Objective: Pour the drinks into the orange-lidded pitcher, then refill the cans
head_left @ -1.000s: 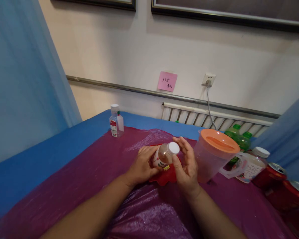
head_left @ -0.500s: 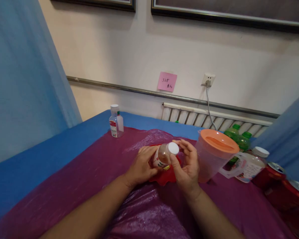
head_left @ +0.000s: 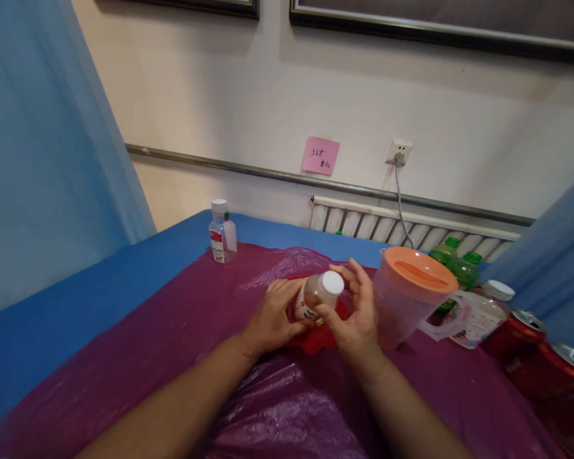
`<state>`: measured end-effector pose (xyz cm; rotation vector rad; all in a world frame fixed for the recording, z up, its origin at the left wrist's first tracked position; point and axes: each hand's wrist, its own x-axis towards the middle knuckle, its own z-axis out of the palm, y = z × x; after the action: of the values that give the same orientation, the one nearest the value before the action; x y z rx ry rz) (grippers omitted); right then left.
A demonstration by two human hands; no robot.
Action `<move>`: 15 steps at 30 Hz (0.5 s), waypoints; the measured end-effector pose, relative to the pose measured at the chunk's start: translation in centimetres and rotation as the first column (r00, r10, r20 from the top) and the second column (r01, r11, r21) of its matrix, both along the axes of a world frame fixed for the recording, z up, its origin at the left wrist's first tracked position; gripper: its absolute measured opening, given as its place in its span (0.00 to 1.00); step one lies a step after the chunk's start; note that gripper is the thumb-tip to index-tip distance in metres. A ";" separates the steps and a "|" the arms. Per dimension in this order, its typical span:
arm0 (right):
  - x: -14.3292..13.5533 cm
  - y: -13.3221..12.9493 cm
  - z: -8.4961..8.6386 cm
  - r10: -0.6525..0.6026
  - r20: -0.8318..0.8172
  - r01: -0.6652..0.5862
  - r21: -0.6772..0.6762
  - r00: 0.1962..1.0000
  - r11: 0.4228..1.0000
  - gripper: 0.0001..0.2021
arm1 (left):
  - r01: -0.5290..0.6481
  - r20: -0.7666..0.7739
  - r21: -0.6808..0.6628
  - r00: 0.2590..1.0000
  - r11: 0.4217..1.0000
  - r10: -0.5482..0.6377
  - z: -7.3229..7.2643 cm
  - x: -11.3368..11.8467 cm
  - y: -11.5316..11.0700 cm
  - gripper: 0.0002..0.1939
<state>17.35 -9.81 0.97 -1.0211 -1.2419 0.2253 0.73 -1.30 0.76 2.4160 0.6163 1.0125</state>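
Observation:
A clear plastic bottle (head_left: 307, 299) with a white screw cap (head_left: 332, 284) and a printed label is tilted to the right in front of me. My left hand (head_left: 275, 315) is wrapped round its body from the left. My right hand (head_left: 356, 312) curls loosely about the neck, the thumb against the bottle just below the cap. Its index finger bends behind the cap, and the other fingers stand partly apart. Beneath the bottle lies a red dish with a wavy edge (head_left: 316, 344), mostly hidden by my hands.
On the right stand a pitcher with an orange lid (head_left: 418, 271), green bottles (head_left: 466, 271), a white-capped bottle (head_left: 483, 319) and red cans (head_left: 550, 376). Another clear bottle (head_left: 223, 239) stands at the back left. Purple plastic sheeting (head_left: 172, 325) covers the blue table (head_left: 100, 274).
My right thumb has slid down and left, from the cap's edge to the bottle below it, and the right fingers have shifted slightly. My left hand has stayed on the bottle.

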 end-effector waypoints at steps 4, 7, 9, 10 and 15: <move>-0.1 0.6 0.3 0.097 0.121 -0.075 -0.171 0.988 0.982 0.46 | -0.057 0.084 0.108 0.995 0.992 0.048 -0.7 -0.3 0.9 0.35; -0.4 1.3 0.6 0.080 0.164 -0.050 -0.178 0.983 0.983 0.41 | -0.099 0.121 0.173 0.990 0.980 0.079 -1.1 -0.3 1.8 0.34; -0.4 1.7 0.9 0.032 0.180 -0.004 -0.151 0.983 0.989 0.39 | -0.115 0.125 0.192 0.988 0.975 0.092 -1.3 -0.1 2.4 0.34; -0.5 1.9 1.1 0.007 0.182 0.020 -0.144 0.983 0.989 0.39 | -0.120 0.121 0.197 0.988 0.973 0.098 -1.3 -0.1 2.6 0.34; -0.9 2.2 2.5 -0.066 -0.007 0.062 -0.253 0.998 0.966 0.36 | -0.148 0.074 0.165 0.988 0.975 0.137 -1.1 -0.1 2.8 0.42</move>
<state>16.48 -7.58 3.47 -1.2744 -1.1843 0.3473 0.62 1.53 -0.33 2.5041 0.7161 1.2416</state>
